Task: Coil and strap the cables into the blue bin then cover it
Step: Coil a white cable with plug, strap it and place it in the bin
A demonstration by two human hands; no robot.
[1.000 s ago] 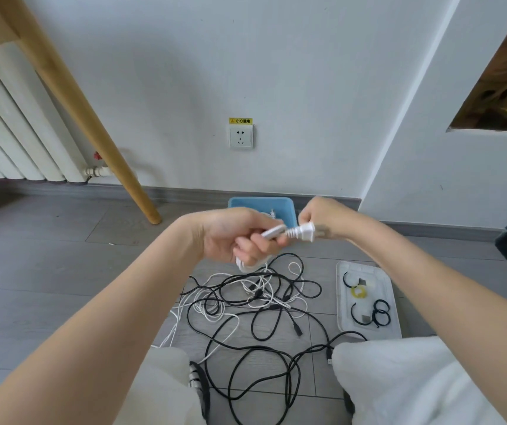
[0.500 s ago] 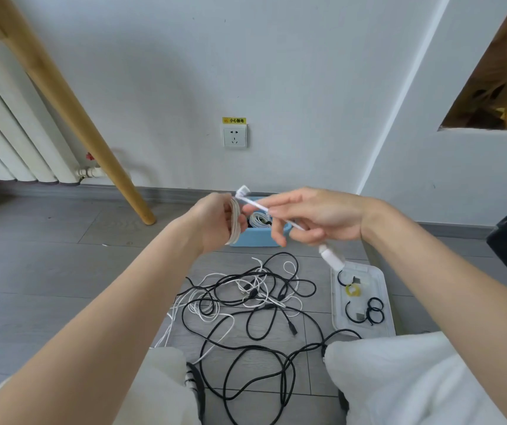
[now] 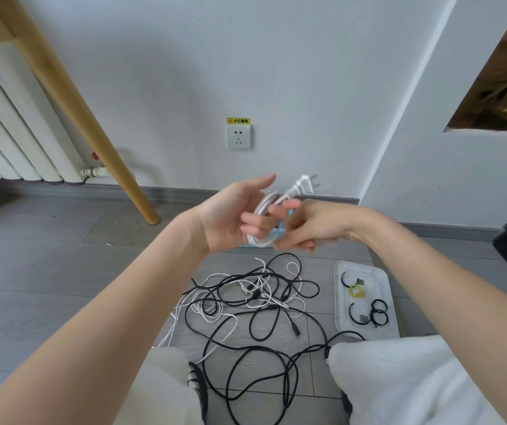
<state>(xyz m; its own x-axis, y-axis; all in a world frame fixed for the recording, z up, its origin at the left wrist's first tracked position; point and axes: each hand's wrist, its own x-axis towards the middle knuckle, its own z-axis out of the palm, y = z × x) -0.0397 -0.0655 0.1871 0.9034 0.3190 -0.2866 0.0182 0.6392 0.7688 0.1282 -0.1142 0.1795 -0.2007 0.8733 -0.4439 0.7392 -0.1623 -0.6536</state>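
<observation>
My left hand is palm-up at mid-frame, and a coiled white cable loops around its fingers. The cable's white plug sticks up above both hands. My right hand is against the coil from the right, its curled fingers pinching the cable just below the plug. The blue bin is almost wholly hidden behind my hands; only slivers of its front show. A tangle of black and white cables lies on the floor in front of my knees.
A clear plastic lid lies right of the tangle with black straps and a yellow ring on it. A wooden table leg slants at the left before a radiator. A wall socket sits behind.
The plug end swung from hanging low at the right to pointing up above the hands. My left hand turned palm-up and my right hand drew in against the coil.
</observation>
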